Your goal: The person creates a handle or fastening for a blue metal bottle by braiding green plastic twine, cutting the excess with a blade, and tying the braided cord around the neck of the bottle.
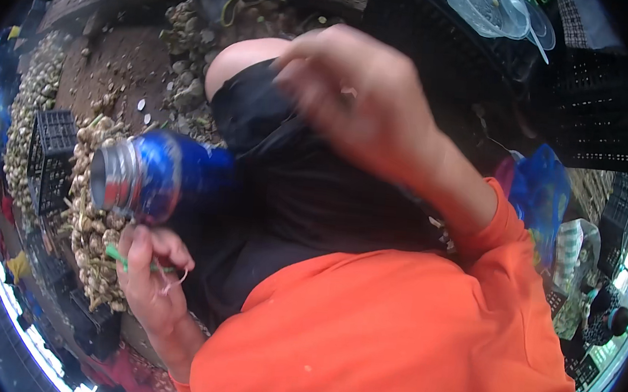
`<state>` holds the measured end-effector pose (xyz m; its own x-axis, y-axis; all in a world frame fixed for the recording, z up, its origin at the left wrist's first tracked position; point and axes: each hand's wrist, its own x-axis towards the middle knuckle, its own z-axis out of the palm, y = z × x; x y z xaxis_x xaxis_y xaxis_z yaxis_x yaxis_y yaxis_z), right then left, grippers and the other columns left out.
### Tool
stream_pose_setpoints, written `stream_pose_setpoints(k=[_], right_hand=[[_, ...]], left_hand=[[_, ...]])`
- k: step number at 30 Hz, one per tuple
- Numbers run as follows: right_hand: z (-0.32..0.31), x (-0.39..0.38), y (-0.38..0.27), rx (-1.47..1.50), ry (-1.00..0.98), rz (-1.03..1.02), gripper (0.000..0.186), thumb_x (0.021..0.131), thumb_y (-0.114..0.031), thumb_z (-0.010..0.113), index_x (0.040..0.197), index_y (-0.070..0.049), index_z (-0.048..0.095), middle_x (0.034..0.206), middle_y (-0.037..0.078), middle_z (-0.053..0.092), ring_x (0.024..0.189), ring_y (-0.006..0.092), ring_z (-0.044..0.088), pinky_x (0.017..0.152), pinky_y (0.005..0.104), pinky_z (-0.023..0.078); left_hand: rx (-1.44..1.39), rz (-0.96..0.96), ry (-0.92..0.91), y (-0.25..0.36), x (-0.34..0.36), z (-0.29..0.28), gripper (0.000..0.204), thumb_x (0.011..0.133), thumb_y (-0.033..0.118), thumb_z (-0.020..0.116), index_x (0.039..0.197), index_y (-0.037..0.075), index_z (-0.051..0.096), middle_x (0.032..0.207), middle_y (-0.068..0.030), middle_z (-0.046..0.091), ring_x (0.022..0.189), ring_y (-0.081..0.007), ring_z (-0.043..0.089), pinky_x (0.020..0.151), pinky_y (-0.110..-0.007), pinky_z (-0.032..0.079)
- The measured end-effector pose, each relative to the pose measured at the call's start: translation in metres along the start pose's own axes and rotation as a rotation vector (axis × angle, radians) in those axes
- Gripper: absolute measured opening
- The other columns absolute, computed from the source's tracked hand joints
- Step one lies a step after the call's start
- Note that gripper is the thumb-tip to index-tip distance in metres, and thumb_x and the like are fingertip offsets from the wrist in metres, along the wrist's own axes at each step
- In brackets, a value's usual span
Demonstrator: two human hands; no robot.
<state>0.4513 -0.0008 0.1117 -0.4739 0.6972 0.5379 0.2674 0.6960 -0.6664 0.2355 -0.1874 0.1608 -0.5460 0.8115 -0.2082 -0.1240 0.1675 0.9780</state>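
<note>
My left hand [151,280] is closed, with a thin green strip [117,256] and a pale pink looped cord [174,283] in its fingers. Right above its fingertips lies a blue bottle [158,171], tilted on its side beside my dark-clothed lap. Its wide silvery threaded neck [118,177] points left and has no lid on it. Whether my fingers touch the bottle, I cannot tell. My right hand [371,96] is raised over my knee, fingers bent and smeared by motion, so anything in them is hidden.
Garlic bulbs [93,244] are heaped at the left, beside a black crate [53,151]. More bulbs [187,65] lie ahead of my knee. Clear plastic tubs [487,9] stand at the far right. A blue bag [542,197] is at my right; a person [602,314] is farther off.
</note>
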Motion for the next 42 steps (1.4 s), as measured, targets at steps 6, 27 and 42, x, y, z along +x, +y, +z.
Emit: stream_pose_setpoints(k=[6,27,42], right_hand=[[0.029,-0.085,0.220,-0.195,-0.531,0.831,0.027,0.085,-0.026,0.057,0.098,-0.004,0.068,0.097,0.018,0.068,0.092,0.0348,0.065,0.081,0.0442,0.050],[0.146,-0.119,0.287,0.042,-0.333,0.912,0.040,0.087,-0.038,0.057,0.111,-0.006,0.052,0.107,0.026,0.063,0.103,0.0381,0.062,0.082,0.0450,0.047],[-0.068,-0.014,0.065,0.335,0.073,0.443,0.032,0.093,-0.017,0.056,0.120,-0.001,0.051,0.087,0.000,0.055,0.069,0.0039,0.047,0.056,0.0178,0.034]], left_hand=[[-0.054,-0.032,0.026,-0.010,0.009,-0.002,0.027,0.098,0.021,0.046,0.076,0.006,0.043,0.064,-0.0084,0.046,0.060,-0.0174,0.048,0.054,-0.031,0.044],[0.265,-0.114,0.066,0.018,0.022,0.024,0.020,0.096,0.014,0.050,0.080,0.001,0.051,0.070,-0.0132,0.060,0.060,-0.0178,0.057,0.054,-0.029,0.046],[0.525,0.232,0.059,0.016,0.017,0.022,0.018,0.086,0.006,0.064,0.070,-0.001,0.058,0.059,-0.0015,0.054,0.053,-0.0061,0.046,0.049,-0.024,0.036]])
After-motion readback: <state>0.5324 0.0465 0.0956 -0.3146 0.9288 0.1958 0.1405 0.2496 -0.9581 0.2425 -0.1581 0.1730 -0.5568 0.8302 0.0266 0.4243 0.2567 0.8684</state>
